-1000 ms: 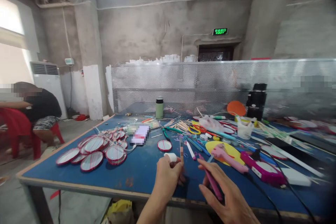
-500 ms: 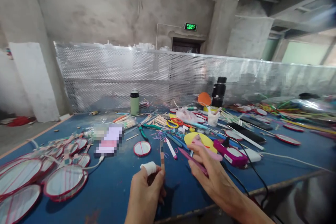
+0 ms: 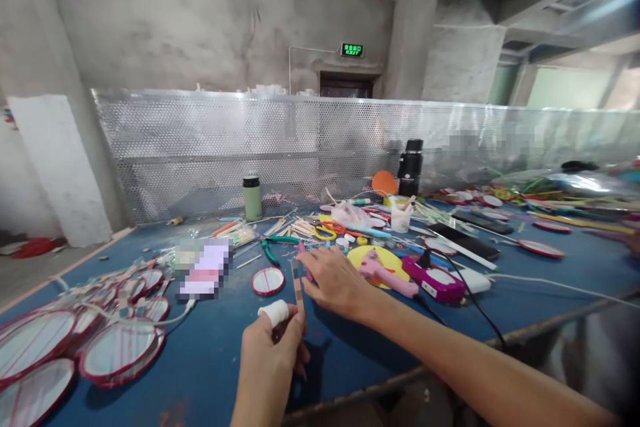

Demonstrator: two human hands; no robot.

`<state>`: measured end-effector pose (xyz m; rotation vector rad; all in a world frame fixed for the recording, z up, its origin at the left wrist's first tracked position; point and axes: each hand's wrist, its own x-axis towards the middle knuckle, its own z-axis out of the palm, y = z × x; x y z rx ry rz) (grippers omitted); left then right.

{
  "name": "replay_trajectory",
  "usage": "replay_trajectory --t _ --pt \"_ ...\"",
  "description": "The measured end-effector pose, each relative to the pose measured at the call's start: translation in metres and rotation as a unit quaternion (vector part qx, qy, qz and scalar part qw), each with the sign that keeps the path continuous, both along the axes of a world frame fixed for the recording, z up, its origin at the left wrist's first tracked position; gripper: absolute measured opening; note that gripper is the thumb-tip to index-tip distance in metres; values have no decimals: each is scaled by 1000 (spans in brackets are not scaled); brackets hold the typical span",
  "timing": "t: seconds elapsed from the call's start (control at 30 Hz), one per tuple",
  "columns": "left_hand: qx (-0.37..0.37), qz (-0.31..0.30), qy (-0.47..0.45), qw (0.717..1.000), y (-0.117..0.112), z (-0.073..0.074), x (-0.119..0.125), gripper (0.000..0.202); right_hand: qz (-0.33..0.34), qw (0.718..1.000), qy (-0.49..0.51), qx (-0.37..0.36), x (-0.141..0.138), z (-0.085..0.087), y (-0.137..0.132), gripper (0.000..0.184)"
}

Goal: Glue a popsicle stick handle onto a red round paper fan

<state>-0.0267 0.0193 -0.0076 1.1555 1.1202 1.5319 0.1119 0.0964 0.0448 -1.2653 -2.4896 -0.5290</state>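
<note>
My left hand (image 3: 270, 357), with a white wrap (image 3: 274, 312) around one digit, pinches a flat wooden stick (image 3: 297, 285) painted in grey and brown bands. The stick points up and away over the blue table. Close to its far end, my right hand (image 3: 337, 283) is closed around a pink pen (image 3: 302, 255), partly hidden by the fingers. Whether the pen touches the stick I cannot tell. Left of the stick lies a small red-rimmed disc (image 3: 267, 281). Green-handled pliers (image 3: 271, 252) rest just beyond it.
Red-rimmed discs (image 3: 120, 347) pile up at the left beside a phone (image 3: 206, 268) on a cable. To the right, a pink glue gun (image 3: 385, 275) lies on a yellow disc (image 3: 357, 256), near a purple device (image 3: 434, 280). A green bottle (image 3: 253, 199) and black flask (image 3: 410, 168) stand behind.
My right hand has moved left with the pink pen, from beside the glue gun to the stick's far end. My left hand keeps its hold on the stick.
</note>
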Motion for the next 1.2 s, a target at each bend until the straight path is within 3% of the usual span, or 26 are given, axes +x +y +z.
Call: replay_trajectory --t 0.2,0.33,0.63,0.87,1.2 --pt "-8 -39 3 999 -5 3 -1 34 4 998 -64 6 -14 -11 29 34" --pt "-11 -66 1 998 -11 4 -2 32 2 996 -84 2 -14 -16 30 32" --pt "-9 -63 -5 998 -13 5 -3 30 -6 995 -98 -9 -12 -14 32 31" --pt "-7 -69 -16 997 -14 9 -4 27 -31 995 -94 -30 -14 -15 36 20" --pt "-11 -69 -31 997 -11 3 -5 31 -59 992 -102 -43 -3 -14 46 20"
